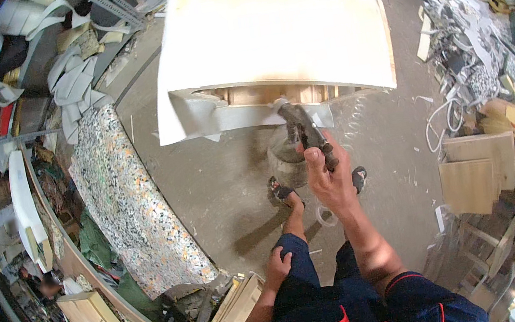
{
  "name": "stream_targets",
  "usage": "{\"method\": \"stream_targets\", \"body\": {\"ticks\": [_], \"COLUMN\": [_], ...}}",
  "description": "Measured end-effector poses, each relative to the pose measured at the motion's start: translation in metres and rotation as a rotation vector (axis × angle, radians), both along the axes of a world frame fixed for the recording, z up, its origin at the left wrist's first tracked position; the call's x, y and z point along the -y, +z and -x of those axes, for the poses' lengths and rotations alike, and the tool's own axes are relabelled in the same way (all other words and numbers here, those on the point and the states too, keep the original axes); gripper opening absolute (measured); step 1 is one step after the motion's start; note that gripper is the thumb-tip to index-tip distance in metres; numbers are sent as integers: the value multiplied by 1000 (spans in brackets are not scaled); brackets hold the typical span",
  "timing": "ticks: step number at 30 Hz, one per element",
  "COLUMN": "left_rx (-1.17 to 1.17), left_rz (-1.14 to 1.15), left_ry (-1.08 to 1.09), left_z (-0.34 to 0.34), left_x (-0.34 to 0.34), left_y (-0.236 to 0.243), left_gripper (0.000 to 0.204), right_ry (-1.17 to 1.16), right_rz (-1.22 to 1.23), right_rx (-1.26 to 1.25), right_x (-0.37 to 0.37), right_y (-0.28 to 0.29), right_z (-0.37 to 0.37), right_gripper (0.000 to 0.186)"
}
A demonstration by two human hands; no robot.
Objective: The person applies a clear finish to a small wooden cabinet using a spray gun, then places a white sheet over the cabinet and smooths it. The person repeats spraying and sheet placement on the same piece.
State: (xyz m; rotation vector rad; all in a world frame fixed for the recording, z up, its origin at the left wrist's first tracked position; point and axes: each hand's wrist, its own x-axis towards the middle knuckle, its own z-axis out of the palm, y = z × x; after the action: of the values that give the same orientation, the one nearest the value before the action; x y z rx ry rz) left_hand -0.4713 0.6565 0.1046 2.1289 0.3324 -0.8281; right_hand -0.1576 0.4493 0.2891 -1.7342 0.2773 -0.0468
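A dark pistol-shaped tool (307, 129) is clamped in the right hand (334, 182), its nose held near the open side of a pale wooden frame (279, 36). The left hand (278, 267) is rested on the shorts (300, 267); its finger spread cannot be told. Leftward, speckled foam (131, 202) is seen.

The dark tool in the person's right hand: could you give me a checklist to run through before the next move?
1. Right hand gripping the dark tool: ok.
2. Left hand away from the tool: ok, resting on the leg.
3. Tool tip touching the wooden frame: cannot tell.
4. White sheet within the frame's edges: not ok, it hangs past the left end.
5. Coiled hose joined to the tool: cannot tell.
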Motion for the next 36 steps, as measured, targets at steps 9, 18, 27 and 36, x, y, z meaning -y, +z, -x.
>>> {"method": "stream_targets", "body": {"ticks": [9,18,27,36], "left_rx": [76,-118,-236,-242], "left_rz": [-84,-261,-552,-522], "left_ry": [-202,-277,-341,-323], "left_z": [-9,-8,70,113], "left_x": [25,118,298,395], "left_y": [-7,9,5,15], "left_gripper": [46,50,58,57], "right_ry": [-175,-187,36,494], "right_rz": [-15,-85,-32,-146], "right_rx": [-54,-119,115,66], "right_x": [98,265,441,525], "right_y": [-11,-20,-74,-122], "right_z": [45,90,89,29], "right_gripper": [43,54,84,70]}}
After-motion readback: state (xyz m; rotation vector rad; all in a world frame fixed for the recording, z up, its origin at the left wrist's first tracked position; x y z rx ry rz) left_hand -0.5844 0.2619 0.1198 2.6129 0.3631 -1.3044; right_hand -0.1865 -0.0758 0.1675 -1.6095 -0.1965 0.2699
